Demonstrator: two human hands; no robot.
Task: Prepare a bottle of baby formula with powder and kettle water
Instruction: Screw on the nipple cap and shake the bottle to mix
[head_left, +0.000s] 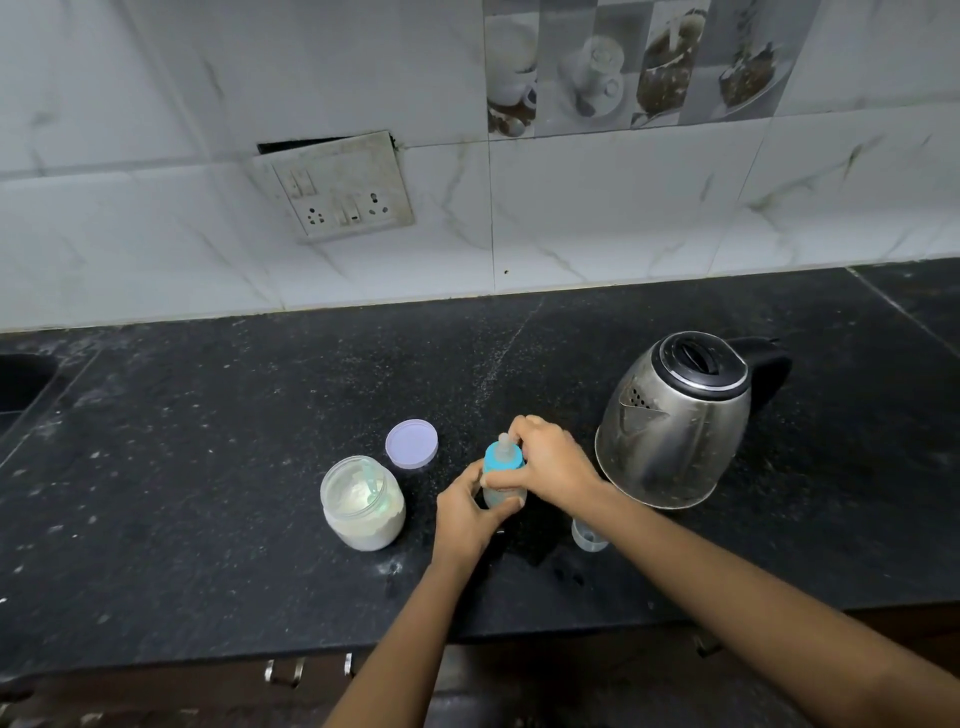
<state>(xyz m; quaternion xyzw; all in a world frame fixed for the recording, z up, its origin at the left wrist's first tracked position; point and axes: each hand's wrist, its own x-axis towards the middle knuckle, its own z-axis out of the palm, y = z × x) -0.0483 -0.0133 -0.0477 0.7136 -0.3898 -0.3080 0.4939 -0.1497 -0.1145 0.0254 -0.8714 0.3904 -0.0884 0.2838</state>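
Observation:
A small baby bottle with a blue collar and clear teat stands on the black counter. My left hand wraps around the bottle's body from the left. My right hand grips the blue collar from the right. An open jar of white formula powder with a scoop inside stands to the left of the bottle. Its lilac lid lies flat just behind it. A steel electric kettle with a black lid sits to the right.
A clear bottle cap lies on the counter under my right forearm. A sink edge shows at far left. A wall socket plate hangs on the tiled wall behind. Cabinet handles sit below the counter's front edge.

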